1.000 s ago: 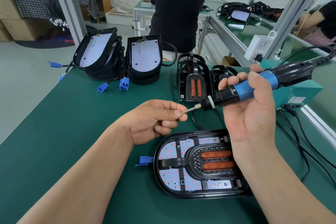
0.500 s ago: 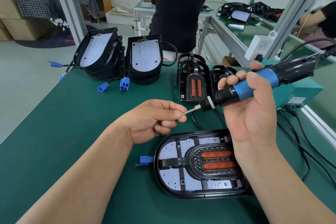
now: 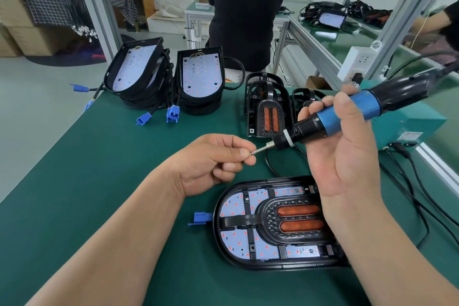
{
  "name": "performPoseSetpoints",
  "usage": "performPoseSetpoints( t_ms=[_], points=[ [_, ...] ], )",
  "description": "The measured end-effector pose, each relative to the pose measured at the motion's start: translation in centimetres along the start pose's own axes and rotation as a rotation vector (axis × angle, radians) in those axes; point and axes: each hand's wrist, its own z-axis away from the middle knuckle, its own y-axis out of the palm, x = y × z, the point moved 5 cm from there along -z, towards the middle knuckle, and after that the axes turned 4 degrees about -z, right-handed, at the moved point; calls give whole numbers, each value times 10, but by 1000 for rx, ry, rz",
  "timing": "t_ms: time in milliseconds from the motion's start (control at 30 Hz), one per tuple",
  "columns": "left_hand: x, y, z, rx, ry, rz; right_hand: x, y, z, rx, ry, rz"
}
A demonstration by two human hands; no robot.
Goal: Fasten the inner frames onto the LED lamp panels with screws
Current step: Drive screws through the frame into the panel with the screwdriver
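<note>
Your left hand (image 3: 211,164) pinches a screw (image 3: 251,153) onto the screwdriver (image 3: 347,117) gripped in your right hand (image 3: 347,164); at 5 o'clock, the panel (image 3: 233,206) and its inner frame (image 3: 238,221) look not yet fastened.

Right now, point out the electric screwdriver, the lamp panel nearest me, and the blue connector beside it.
electric screwdriver (image 3: 366,105): head view, on its blue sleeve.
lamp panel (image 3: 233,206): head view, on the white LED board near its rounded end.
blue connector (image 3: 200,217): head view, on the plug body.

Lamp panel (image 3: 248,231) on table (image 3: 99,181), panel stacks (image 3: 164,82) behind.
</note>
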Motion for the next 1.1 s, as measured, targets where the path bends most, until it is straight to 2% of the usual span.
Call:
performPoseSetpoints(
  t_ms=[200,400,633,867,1100],
  points=[
    [0,3,-2,11,9,23,-6,-17,-4,-204,19,-63],
    [1,3,0,33,-4,38,-7,-22,-4,-266,21,-90],
    [0,2,0,18,-50,56,-3,-18,-2,-259,23,-107],
    [-4,-12,9,-35,-130,-235,2,-5,2,-157,52,-131],
    [-7,-13,27,136,-212,-458,5,3,10,-87,87,-110]
  ],
)
